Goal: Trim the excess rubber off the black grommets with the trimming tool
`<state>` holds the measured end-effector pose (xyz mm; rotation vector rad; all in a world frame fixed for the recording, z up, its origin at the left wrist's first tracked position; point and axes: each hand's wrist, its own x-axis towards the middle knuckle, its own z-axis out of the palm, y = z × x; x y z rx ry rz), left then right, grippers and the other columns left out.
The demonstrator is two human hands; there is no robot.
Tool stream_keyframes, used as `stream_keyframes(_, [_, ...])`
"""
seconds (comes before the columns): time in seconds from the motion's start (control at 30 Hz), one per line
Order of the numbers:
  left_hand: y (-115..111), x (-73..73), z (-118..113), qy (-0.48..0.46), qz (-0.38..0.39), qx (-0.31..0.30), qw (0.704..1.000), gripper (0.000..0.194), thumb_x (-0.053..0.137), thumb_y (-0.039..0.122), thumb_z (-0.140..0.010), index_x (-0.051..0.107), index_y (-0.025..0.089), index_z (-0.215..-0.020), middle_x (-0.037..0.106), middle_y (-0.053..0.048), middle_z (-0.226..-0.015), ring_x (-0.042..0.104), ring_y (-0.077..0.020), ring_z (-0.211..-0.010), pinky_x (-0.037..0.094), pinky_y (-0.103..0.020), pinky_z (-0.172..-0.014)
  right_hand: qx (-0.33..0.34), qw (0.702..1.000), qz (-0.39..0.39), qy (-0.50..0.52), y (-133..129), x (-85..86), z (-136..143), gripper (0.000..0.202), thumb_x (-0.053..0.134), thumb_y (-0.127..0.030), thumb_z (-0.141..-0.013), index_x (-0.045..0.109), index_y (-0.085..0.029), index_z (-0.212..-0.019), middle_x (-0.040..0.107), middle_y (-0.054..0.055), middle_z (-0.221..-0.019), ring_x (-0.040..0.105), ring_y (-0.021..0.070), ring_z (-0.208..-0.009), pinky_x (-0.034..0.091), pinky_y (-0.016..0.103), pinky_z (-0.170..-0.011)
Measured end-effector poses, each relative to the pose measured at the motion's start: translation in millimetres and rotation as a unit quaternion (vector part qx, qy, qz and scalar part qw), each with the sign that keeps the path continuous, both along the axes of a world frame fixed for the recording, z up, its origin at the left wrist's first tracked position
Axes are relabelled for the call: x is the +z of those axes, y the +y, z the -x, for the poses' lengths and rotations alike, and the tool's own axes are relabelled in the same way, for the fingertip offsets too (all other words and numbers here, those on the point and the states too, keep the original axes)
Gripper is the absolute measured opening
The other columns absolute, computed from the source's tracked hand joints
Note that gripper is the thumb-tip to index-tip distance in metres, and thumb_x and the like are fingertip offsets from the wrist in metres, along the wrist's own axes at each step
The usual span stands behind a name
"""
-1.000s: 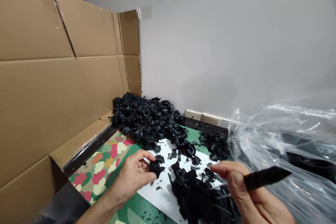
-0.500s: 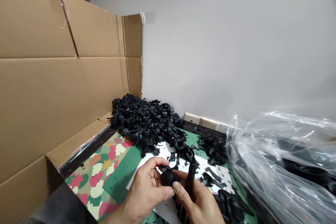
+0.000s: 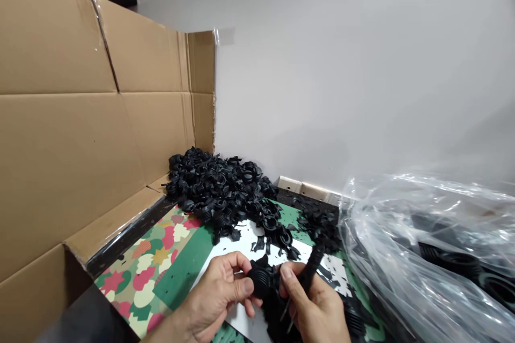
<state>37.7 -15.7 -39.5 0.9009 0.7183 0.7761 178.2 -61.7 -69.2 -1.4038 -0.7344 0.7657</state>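
Within the last second the two hands have come together: the right hand, which was held well apart with its tool pointing out to the side, now sits against the work, so the job seems to have passed from holding a part ready to picking at its edge. The left hand pinches a black, rounded, ribbed rubbery piece between thumb and fingers, just above the scrap-strewn white sheet. The right hand is closed around a slim black-handled tool, its handle tilted up and thin metal showing below; its thumb and forefinger meet at the piece's right side, though whether they grip a loose flap there I cannot tell. The piece carries close, parallel ridges, with a ragged, thin scrap standing at its top. Beyond, a large matt-black heap of curled, ridged bits lies against the brown corrugated cardboard panel, while a smaller scatter of flat black shreds lies to its right. Under the left forearm spreads a smooth sheet printed with pink, cream and green blotches. On the right, a glossy, crumpled clear plastic bag holds longer black ribbed parts, tube-like in shape.
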Motion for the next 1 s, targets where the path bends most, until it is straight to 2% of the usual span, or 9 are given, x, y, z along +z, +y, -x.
stream_keyframes(0.13, [-1.6,0.1,-0.4,0.007,-0.037,0.020,0.999,0.039,0.085,0.035,-0.054,0.055,0.015,-0.070,0.063,-0.001,-0.061,0.057,-0.0114,-0.052,0.042,-0.018,-0.045,0.041,0.999,0.025,0.007,0.1,2.1,1.9,0.047,0.064,-0.062,-0.065,0.066,-0.015,-0.069,0.051,-0.002,-0.045,0.046,0.0147,-0.044,0.033,0.026,-0.044])
stream_keyframes(0.23, [-2.2,2.3,1.1,0.039,-0.080,0.045,0.995,0.034,0.082,0.029,-0.057,0.053,0.017,-0.069,0.061,0.000,-0.062,0.053,-0.0106,-0.054,0.041,-0.019,-0.048,0.041,0.999,0.019,-0.014,-1.0,4.1,0.8,0.049,0.061,-0.061,-0.068,0.070,-0.014,-0.080,0.048,-0.003,-0.043,0.045,0.0151,-0.043,0.035,0.027,-0.045])
stream_keyframes(0.3, [-2.6,3.4,2.3,0.057,-0.107,0.065,0.990,0.030,0.080,0.023,-0.057,0.052,0.017,-0.066,0.056,0.003,-0.062,0.049,-0.0099,-0.056,0.039,-0.020,-0.051,0.028,0.999,0.004,-0.015,-1.0,3.1,1.1,0.051,0.060,-0.060,-0.069,0.070,-0.014,-0.087,0.056,0.000,-0.050,0.052,0.0178,-0.048,0.040,0.029,-0.048])
stream_keyframes(0.43, [-3.8,3.4,3.6,0.091,-0.187,0.084,0.975,0.022,0.073,0.012,-0.056,0.054,0.018,-0.063,0.049,0.004,-0.068,0.046,-0.0116,-0.064,0.037,-0.021,-0.056,0.018,0.998,-0.024,-0.056,0.8,1.3,7.7,0.043,0.060,-0.057,-0.069,0.070,-0.017,-0.081,0.070,0.007,-0.074,0.062,0.0245,-0.070,0.046,0.033,-0.066])
stream_keyframes(0.6, [-9.7,5.8,3.3,0.183,-0.259,0.029,0.948,0.017,0.068,0.009,-0.059,0.057,0.019,-0.068,0.052,0.001,-0.080,0.050,-0.0167,-0.076,0.040,-0.024,-0.063,0.054,0.985,-0.068,-0.150,3.1,2.1,15.8,0.026,0.054,-0.041,-0.080,0.059,-0.021,-0.064,0.056,-0.001,-0.060,0.052,0.0165,-0.057,0.039,0.026,-0.055])
stream_keyframes(0.73, [-13.6,5.6,-0.1,0.281,-0.323,0.031,0.903,0.013,0.061,0.008,-0.064,0.056,0.019,-0.061,0.050,0.000,-0.077,0.051,-0.0184,-0.076,0.037,-0.026,-0.065,0.027,0.941,-0.147,-0.303,2.4,-2.3,18.4,0.025,0.045,-0.023,-0.084,0.051,-0.022,-0.059,0.046,-0.003,-0.060,0.045,0.0139,-0.052,0.034,0.024,-0.052])
stream_keyframes(0.83, [-10.9,4.5,-5.5,0.311,-0.341,0.054,0.886,0.018,0.058,0.009,-0.068,0.055,0.020,-0.054,0.050,0.000,-0.073,0.050,-0.0197,-0.075,0.035,-0.028,-0.067,0.015,0.924,-0.105,-0.368,3.3,0.6,20.7,0.018,0.042,-0.015,-0.075,0.046,-0.024,-0.059,0.046,-0.001,-0.062,0.045,0.0153,-0.052,0.031,0.026,-0.050])
stream_keyframes(0.9, [-7.8,5.9,-8.8,0.312,-0.356,0.060,0.879,0.020,0.058,0.010,-0.070,0.056,0.021,-0.053,0.052,-0.001,-0.070,0.050,-0.0209,-0.074,0.034,-0.030,-0.071,0.035,0.935,-0.042,-0.351,8.2,9.0,20.1,0.014,0.043,-0.019,-0.069,0.043,-0.025,-0.057,0.048,-0.001,-0.059,0.046,0.0167,-0.051,0.030,0.026,-0.049])
stream_keyframes(1.0, [-6.5,10.7,-9.7,0.295,-0.379,0.044,0.876,0.024,0.059,0.012,-0.072,0.056,0.021,-0.050,0.052,0.000,-0.063,0.048,-0.0200,-0.069,0.033,-0.032,-0.073,0.037,0.953,0.016,-0.301,23.8,26.8,7.8,0.017,0.047,-0.029,-0.069,0.041,-0.026,-0.053,0.050,-0.001,-0.050,0.048,0.0184,-0.048,0.032,0.027,-0.048])
